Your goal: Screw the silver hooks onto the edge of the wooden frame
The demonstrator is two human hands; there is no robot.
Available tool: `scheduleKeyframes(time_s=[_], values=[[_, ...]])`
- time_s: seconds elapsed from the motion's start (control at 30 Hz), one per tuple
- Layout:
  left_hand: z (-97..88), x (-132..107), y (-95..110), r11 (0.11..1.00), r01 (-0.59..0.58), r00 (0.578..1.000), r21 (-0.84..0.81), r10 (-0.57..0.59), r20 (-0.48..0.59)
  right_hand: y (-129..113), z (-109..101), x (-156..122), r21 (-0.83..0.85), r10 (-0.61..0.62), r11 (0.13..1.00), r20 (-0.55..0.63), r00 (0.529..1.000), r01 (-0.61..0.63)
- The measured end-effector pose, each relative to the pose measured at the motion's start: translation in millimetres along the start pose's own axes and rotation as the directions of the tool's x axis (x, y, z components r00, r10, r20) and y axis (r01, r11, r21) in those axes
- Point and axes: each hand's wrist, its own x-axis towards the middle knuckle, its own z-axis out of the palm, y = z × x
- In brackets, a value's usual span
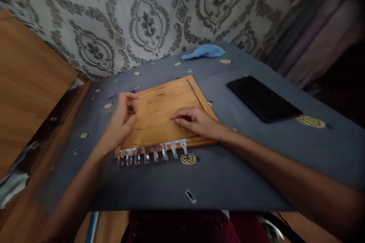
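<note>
Head view: person seated at a table, both forearms reaching in toward a flat board.
Board: wooden board, rectangular, honey-coloured planks with visible grain and a raised rim strip. It lies flat mid-table, rotated a little.
Hooks: row of metal hooks, shiny and curved, fixed along the board's near edge and overhanging the cover.
Left hand: left hand at the board's left edge, thumb and fingers pinched together on a small dark piece. Motion blur, so I cannot tell what the piece is.
Right hand: right hand palm down on the board's right part, fingers loosely curled with tips pressing on the wood, nothing gripped.
Cover: table cover, matte grey-blue fabric with yellow pineapple prints.
Slab: black slab, thin, glossy, rounded corners, lying right of the board and apart from it.
Cloth: blue cloth, soft and crumpled, at the far edge.
Tag: small tag, striped rectangle, near edge.
Wall: wallpaper, pale with grey damask ornament.
Cabinet: wooden cabinet, smooth veneer, on the left.
</note>
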Motion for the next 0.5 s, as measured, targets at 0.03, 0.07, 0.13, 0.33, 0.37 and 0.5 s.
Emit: scheduleKeyframes(time_s=[0.03, 0.07, 0.13, 0.33, 0.37, 0.5], values=[[1.2, -3, -5, 0.997, -0.007, 0.998, 0.071, 0.003, 0.060, 0, 0, 0, -0.004, -0.004, 1.000, 0.003, 1.000, 0.004], [4.0, -6, -8, 0.994, -0.014, 0.995, 0.111, 0.003, 0.099, 1, 0, 0, -0.008, -0.009, 1.000, 0.006, 1.000, 0.009], [12.6, -10, -13, 0.983, -0.041, 0.984, 0.181, 0.008, 0.179, 0, -1, 1, -0.021, -0.009, 1.000, 0.030, 1.000, 0.009], [36.3, -2, -26, 0.944, -0.115, 0.961, 0.309, 0.028, 0.274, -9, -2, 2, 0.027, 0.173, 0.984, 0.001, 0.985, -0.173], [37.7, -1, -28, 0.942, -0.125, 0.960, 0.312, 0.036, 0.277, -12, -2, 2, 0.020, 0.188, 0.982, -0.012, 0.982, -0.187], [30.8, 3, -37, 0.942, -0.168, 0.960, 0.292, 0.089, 0.264, -20, -2, 4, -0.011, 0.243, 0.970, -0.036, 0.969, -0.244]])
